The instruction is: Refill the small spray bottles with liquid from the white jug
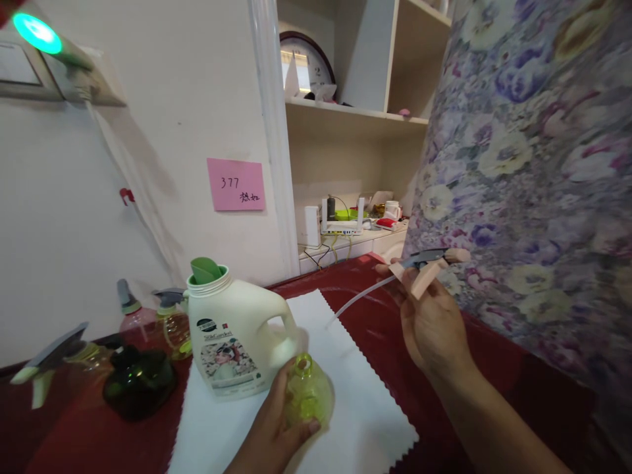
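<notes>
My left hand (277, 424) is wrapped round a small see-through yellow bottle (310, 395) with an open neck, standing over a white sheet. In my right hand (434, 322) is a spray trigger head (425, 263), grey and pale peach, held above the table at the right. Its thin dip tube (363, 294) curves down to the left, apart from the bottle. Just behind my left hand stands a large pale jug (241, 336) with a side handle and a printed label. Its cap is off, and a green spout (206, 270) shows in the mouth.
Several spray bottles stand at the left, among them a pink one (138, 322) and a dark green bottle (139, 382). The white sheet (365, 395) lies on a dark red tabletop (528, 395). A floral curtain (523, 164) hangs close on the right; a router (342, 227) sits on the back shelf.
</notes>
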The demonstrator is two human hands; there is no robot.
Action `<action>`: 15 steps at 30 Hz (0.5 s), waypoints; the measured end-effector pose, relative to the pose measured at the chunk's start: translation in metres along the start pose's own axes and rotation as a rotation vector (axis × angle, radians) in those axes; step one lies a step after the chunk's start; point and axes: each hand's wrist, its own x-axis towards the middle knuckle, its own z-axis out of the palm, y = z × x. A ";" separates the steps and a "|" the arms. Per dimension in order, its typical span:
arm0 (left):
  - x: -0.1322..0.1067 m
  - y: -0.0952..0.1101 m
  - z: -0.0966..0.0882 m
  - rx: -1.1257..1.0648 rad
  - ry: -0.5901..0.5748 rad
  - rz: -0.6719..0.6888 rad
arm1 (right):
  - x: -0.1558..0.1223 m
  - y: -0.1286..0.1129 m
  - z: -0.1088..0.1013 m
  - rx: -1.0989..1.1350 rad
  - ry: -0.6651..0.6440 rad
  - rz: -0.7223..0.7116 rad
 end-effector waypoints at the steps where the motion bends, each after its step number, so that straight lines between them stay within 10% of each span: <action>1: 0.000 -0.001 -0.001 0.008 -0.003 0.003 | 0.005 0.001 -0.005 -0.077 -0.032 -0.061; 6: -0.001 -0.002 -0.001 0.046 0.052 -0.032 | 0.034 0.016 -0.031 -0.651 -0.314 -0.322; 15: 0.001 -0.007 -0.003 0.023 0.001 -0.026 | 0.060 0.053 -0.039 -1.502 -0.904 -0.271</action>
